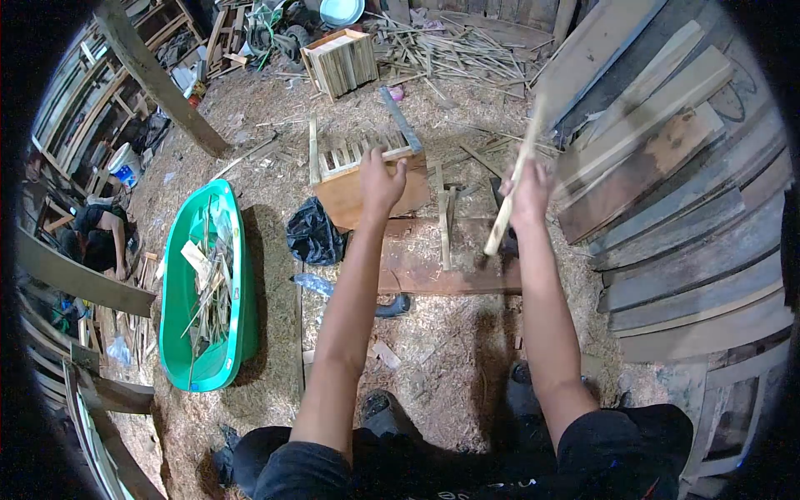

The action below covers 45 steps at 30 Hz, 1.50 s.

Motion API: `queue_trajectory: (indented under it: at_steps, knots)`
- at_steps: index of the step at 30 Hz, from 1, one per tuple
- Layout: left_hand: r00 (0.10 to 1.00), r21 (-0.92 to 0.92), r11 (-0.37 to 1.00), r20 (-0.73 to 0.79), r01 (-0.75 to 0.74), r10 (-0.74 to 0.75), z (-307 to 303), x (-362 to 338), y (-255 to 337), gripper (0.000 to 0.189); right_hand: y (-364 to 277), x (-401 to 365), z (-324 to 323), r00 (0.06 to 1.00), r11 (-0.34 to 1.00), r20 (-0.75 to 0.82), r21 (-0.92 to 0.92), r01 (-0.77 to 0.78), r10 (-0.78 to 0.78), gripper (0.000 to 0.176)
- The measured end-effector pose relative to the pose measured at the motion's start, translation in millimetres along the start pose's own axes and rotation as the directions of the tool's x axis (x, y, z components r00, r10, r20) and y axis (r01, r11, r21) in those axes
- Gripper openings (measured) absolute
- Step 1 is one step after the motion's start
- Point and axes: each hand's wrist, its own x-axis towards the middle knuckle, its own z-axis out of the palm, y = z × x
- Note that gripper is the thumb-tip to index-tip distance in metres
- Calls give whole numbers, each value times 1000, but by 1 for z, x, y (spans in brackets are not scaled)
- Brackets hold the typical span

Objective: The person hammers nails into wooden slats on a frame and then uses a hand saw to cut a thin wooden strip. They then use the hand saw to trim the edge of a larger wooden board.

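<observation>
My right hand (pixel 529 193) is wrapped round a pale wooden stick (pixel 522 171), which is tilted and blurred at its upper end. To the left, my left hand (pixel 383 177) is at the front of a wooden crate with slats (pixel 367 183), its thumb and fingers apart. Whether its fingertips touch the slats cannot be made out. A grey strip of wood (pixel 402 119) leans across the crate's right end. Below the hands lies a reddish-brown board (pixel 417 265) with thin wood pieces (pixel 444 225) on it.
A green tub (pixel 171 308) with wood scraps stands at the left, beside a black plastic bag (pixel 315 233). Stacked planks (pixel 667 158) line the right. A bundled slat stack (pixel 342 65) stands ahead. Another person (pixel 96 233) crouches at the far left.
</observation>
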Motion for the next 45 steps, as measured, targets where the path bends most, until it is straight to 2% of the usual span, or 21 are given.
queue_trajectory:
  at_steps: [1, 2, 3, 6, 7, 9, 12, 13, 15, 16, 18, 20, 21, 24, 25, 28, 32, 34, 39, 42, 45]
  knots:
    - [997, 78, 996, 69, -33, 28, 5, 9, -6, 55, -12, -21, 22, 1000, 976, -16, -217, -27, 24, 35]
    - [989, 153, 986, 140, -70, 49, 11, 16, -10, 60, 0, -18, 16, 993, 965, 16, -235, -113, 120, 32]
    - [966, 204, 978, 258, -39, -15, 17, 20, -14, 74, 9, -19, 17, 985, 948, 32, -278, -153, 168, 30]
    - [910, 268, 962, 410, -60, -58, 30, 20, -32, 75, 39, -16, 17, 961, 931, 134, -313, -190, 242, 23]
    - [911, 291, 953, 410, -85, -44, 29, 16, -32, 77, 41, -16, 15, 957, 939, 212, -320, -122, 197, 25]
    - [915, 338, 931, 404, -138, -12, 21, 14, -25, 80, 42, -15, 18, 961, 945, 229, -318, -76, 154, 28]
    - [870, 386, 917, 481, -99, -108, 1, 14, 11, 80, 43, -9, 20, 973, 953, 198, -299, -58, 121, 34]
    - [856, 385, 915, 507, -121, -101, 0, 10, 12, 69, 41, -6, 25, 980, 946, 173, -321, -43, 103, 34]
    - [889, 335, 929, 457, -159, -13, 2, -7, 10, 63, 39, -2, 38, 993, 939, 106, -344, -6, 46, 32]
    - [901, 310, 934, 433, -176, 26, 4, -19, 7, 60, 49, 10, 36, 991, 932, 134, -360, 35, 15, 36]
    - [885, 237, 954, 463, -183, 54, 1, -35, 1, 55, 84, 42, 30, 963, 830, 174, -491, 267, -207, 41]
    - [857, 183, 965, 511, -186, 68, -13, -50, 4, 55, 85, 53, 40, 965, 822, 166, -507, 259, -202, 45]
    - [850, 180, 967, 523, -182, 63, -20, -61, 12, 56, 76, 51, 51, 986, 834, 93, -525, 168, -139, 41]
    - [910, 182, 945, 369, -272, 191, -16, -95, 1, 56, 87, 52, 67, 987, 899, 82, -408, 159, -137, 40]
    - [892, 190, 961, 441, -202, 100, -18, -98, -1, 57, 88, 49, 66, 978, 845, 121, -493, 207, -169, 42]
    - [862, 159, 969, 499, -190, 87, -24, -99, -15, 60, 102, 45, 67, 975, 840, 93, -496, 219, -200, 40]
    - [851, 140, 976, 521, -164, 68, -17, -91, -20, 61, 108, 46, 78, 982, 908, 75, -375, 188, -173, 43]
    - [819, 149, 981, 574, -123, 15, -19, -81, -10, 58, 107, 44, 82, 963, 868, 116, -417, 270, -244, 41]
    - [822, 201, 970, 569, -134, -4, -17, -68, -5, 67, 115, 50, 93, 970, 866, 97, -436, 243, -223, 40]
    - [856, 210, 963, 515, -170, 39, -17, -75, -5, 72, 128, 55, 95, 942, 851, 106, -407, 333, -318, 37]
    - [858, 193, 969, 512, -156, 36, -12, -77, -13, 74, 135, 54, 93, 939, 808, 95, -485, 335, -332, 39]
